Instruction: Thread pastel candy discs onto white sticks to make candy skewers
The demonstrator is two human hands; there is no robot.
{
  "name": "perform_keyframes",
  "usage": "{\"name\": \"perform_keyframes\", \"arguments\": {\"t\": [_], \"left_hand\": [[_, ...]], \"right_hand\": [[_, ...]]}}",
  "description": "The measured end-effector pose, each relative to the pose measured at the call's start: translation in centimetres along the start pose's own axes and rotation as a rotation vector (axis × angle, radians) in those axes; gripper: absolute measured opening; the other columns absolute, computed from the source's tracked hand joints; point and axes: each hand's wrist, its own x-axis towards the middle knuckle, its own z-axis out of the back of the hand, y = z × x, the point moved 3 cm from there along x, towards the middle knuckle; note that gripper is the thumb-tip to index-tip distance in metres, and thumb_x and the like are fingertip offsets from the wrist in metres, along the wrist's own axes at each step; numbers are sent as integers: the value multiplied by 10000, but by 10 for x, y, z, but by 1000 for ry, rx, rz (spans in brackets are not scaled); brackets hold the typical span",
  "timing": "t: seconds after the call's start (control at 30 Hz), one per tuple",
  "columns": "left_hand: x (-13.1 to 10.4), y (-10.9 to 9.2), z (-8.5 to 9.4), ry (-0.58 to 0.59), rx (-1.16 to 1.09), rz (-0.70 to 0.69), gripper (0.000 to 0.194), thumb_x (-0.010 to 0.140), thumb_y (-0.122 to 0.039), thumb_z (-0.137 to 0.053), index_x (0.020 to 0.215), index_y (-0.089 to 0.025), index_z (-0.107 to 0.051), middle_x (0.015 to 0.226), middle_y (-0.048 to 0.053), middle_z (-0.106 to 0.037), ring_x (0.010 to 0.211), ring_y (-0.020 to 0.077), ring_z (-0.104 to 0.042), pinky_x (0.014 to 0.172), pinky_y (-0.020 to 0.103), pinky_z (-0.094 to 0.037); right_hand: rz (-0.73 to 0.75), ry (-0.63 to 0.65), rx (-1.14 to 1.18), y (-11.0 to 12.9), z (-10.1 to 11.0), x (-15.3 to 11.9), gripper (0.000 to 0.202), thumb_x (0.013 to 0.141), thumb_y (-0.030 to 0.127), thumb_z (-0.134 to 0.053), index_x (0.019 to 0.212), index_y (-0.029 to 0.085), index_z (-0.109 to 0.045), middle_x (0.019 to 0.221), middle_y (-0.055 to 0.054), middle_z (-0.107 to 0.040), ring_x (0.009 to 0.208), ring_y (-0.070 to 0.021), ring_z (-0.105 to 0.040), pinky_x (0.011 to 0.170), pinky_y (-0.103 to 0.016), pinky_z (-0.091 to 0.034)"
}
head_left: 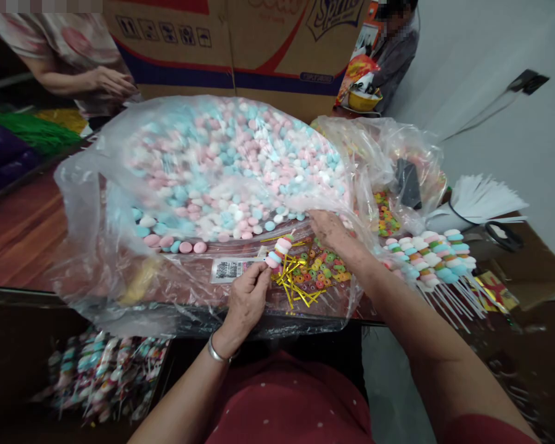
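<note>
My left hand, with a metal bangle at the wrist, pinches a short skewer of pink, white and blue candies with a green ring near its top. My right hand reaches to the front opening of a big clear plastic bag of pastel candies; its fingertips are partly hidden at the bag's edge, so their grip is unclear. Between the hands lie gold twist ties and colourful ring candies. A printed label lies left of the ties.
Finished candy skewers are stacked at the right, beside a container of white sticks. Behind stands a large cardboard box. A box of wrapped skewers is at lower left. Two people are beyond the table.
</note>
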Motion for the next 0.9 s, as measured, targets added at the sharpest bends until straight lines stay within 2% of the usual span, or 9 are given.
{"name": "perform_keyframes", "arguments": {"t": [0.2, 0.4, 0.53, 0.7, 0.8, 0.9], "left_hand": [[0, -2, 0, 15, 5, -5, 258, 887, -368, -497, 727, -184, -581, 616, -42, -470, 590, 118, -434, 587, 235, -335], [1, -1, -1, 22, 5, 3, 261, 882, -376, -503, 718, -184, -570, 624, -39, -478, 603, 120, -441, 595, 236, -338], [2, 1, -1, 20, 8, 9, 257, 881, -379, -505, 732, -185, -582, 618, -41, -477, 594, 120, -441, 590, 237, -338], [1, 0, 0, 13, -14, 11, 253, 880, -379, -506, 739, -186, -590, 610, -43, -476, 581, 118, -436, 576, 235, -339], [0, -3, 0, 1, -21, 25, 248, 882, -383, -512, 766, -186, -608, 615, -40, -496, 581, 120, -447, 577, 236, -346], [0, -2, 0, -3, -23, 30, 244, 884, -382, -513, 791, -188, -628, 613, -40, -498, 581, 121, -449, 579, 236, -353]], "right_hand": [[-88, 40, -79, 15, -10, 24, 370, 903, 96, -392, 1188, 140, -625, 1096, -179, -710, 996, -291, -668, 813, -352, -486], [-79, 63, -60, 22, -12, 19, 352, 912, 135, -417, 1219, 127, -590, 1125, -191, -692, 1033, -304, -647, 848, -379, -469], [-7, 68, -10, 22, -8, 13, 309, 908, 202, -462, 1176, 143, -604, 1102, -144, -702, 979, -256, -641, 823, -326, -455], [93, -15, 306, 3, -10, 9, 225, 810, 223, -532, 995, 157, -641, 883, -39, -695, 778, -173, -586, 688, -252, -419], [82, -38, 543, -10, -18, 9, 170, 775, 223, -525, 881, 161, -642, 772, 0, -646, 705, -146, -547, 642, -238, -398], [56, -22, 689, -15, -22, 8, 172, 760, 230, -544, 882, 153, -637, 749, 8, -628, 679, -139, -547, 611, -231, -391]]}}
